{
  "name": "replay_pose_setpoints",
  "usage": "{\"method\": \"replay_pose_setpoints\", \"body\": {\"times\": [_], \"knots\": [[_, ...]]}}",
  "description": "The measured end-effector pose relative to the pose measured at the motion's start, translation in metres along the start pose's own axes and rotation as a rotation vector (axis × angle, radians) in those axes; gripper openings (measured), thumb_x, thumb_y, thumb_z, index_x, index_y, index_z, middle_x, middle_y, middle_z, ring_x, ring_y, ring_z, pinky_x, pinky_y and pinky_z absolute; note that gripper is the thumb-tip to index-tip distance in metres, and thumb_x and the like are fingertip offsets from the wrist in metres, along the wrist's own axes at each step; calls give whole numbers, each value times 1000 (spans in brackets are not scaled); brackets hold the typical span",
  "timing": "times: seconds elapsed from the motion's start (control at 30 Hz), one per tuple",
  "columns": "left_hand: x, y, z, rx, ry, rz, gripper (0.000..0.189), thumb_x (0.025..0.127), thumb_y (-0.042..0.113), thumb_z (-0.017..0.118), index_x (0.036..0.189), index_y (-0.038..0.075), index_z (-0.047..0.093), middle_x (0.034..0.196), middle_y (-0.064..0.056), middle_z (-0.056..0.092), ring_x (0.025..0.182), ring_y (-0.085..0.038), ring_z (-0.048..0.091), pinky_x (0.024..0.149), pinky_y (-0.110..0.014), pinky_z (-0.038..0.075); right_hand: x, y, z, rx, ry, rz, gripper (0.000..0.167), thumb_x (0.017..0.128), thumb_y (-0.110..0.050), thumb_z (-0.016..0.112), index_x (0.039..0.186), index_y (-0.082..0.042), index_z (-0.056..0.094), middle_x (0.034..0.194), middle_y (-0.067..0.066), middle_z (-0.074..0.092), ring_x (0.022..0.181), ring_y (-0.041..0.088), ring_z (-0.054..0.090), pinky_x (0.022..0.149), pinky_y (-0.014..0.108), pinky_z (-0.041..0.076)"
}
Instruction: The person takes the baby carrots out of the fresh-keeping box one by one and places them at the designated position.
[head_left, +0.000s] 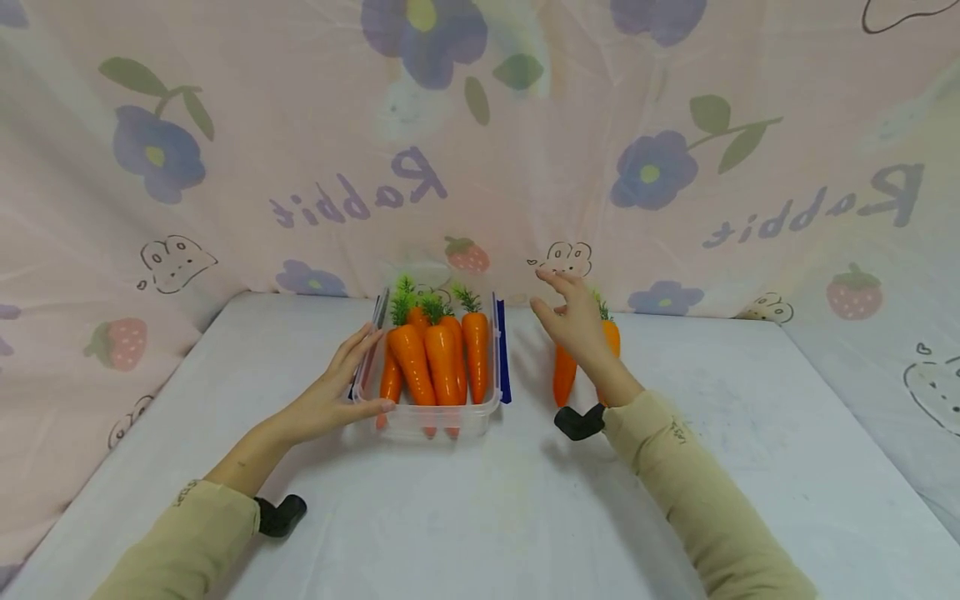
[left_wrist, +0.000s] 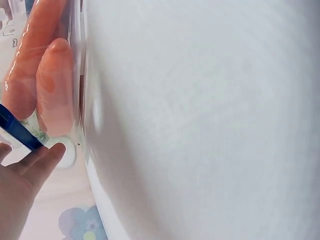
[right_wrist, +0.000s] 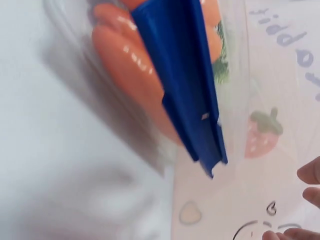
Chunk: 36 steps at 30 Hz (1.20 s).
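Head view: left hand (head_left: 330, 402), fingers extended, is touching the clear box (head_left: 472, 423) of carrots (head_left: 445, 367); right hand (head_left: 579, 323), fingers parted, is hovering empty near loose carrots (head_left: 565, 379) at right.

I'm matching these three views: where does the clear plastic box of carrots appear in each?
Head: the clear, rectangular plastic box sits just left of centre.
Left wrist: top left corner, cut off.
Right wrist: upper middle, partly behind its blue plastic flap.
Shared landmark: the glossy orange carrots inside.

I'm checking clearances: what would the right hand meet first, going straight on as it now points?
The right hand would likely meet the flower-printed cloth behind the table; depth is unclear.
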<state>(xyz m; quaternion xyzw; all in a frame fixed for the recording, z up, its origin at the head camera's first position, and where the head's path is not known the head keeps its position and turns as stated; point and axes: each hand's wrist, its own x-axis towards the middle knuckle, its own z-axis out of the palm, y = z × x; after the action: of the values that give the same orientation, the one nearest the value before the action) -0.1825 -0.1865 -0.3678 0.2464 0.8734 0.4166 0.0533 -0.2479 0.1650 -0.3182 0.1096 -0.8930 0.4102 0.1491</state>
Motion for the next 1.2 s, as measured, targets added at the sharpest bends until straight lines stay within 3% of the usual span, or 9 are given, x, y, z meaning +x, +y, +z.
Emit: {"method": "replay_pose_setpoints", "body": {"times": [0.33, 0.53, 0.83, 1.07, 1.2], "knots": [[-1, -4, 2, -13, 3, 2, 97, 84, 31, 73, 155, 25, 8, 161, -4, -8, 146, -41, 4, 103, -76, 16, -2, -21, 18, 41, -33, -75, 46, 91, -13, 61, 136, -4, 54, 145, 25, 41, 134, 36, 40, 87, 48, 54], [-1, -3, 2, -6, 1, 7, 97, 85, 32, 73, 155, 25, 7, 161, -6, -8, 146, -42, 4, 103, -76, 16, -5, -30, 29, 40, -75, -113, 45, 91, -15, 61, 135, -5, 55, 143, 24, 43, 120, 36, 52, 84, 44, 56], [-1, -3, 2, -5, 6, 1, 98, 84, 32, 73, 156, 23, 7, 161, -6, -8, 146, -42, 4, 103, -76, 17, -8, -45, 43, 42, -144, -141, 46, 92, -16, 60, 136, -7, 54, 143, 25, 41, 112, 38, 58, 83, 43, 56], [-1, -2, 1, -12, 6, 2, 98, 84, 32, 74, 155, 30, 7, 162, -5, -8, 146, -42, 4, 103, -76, 16, -8, -53, 54, 78, -189, -188, 45, 90, -14, 61, 134, -3, 55, 143, 26, 42, 124, 40, 50, 87, 45, 55], [-1, -1, 0, -10, 7, 0, 98, 84, 31, 74, 155, 31, 7, 162, -6, -8, 146, -41, 4, 103, -76, 16, -9, -60, 60, 69, -222, -195, 45, 91, -15, 61, 135, -6, 55, 144, 23, 42, 124, 40, 50, 87, 44, 55]]}}
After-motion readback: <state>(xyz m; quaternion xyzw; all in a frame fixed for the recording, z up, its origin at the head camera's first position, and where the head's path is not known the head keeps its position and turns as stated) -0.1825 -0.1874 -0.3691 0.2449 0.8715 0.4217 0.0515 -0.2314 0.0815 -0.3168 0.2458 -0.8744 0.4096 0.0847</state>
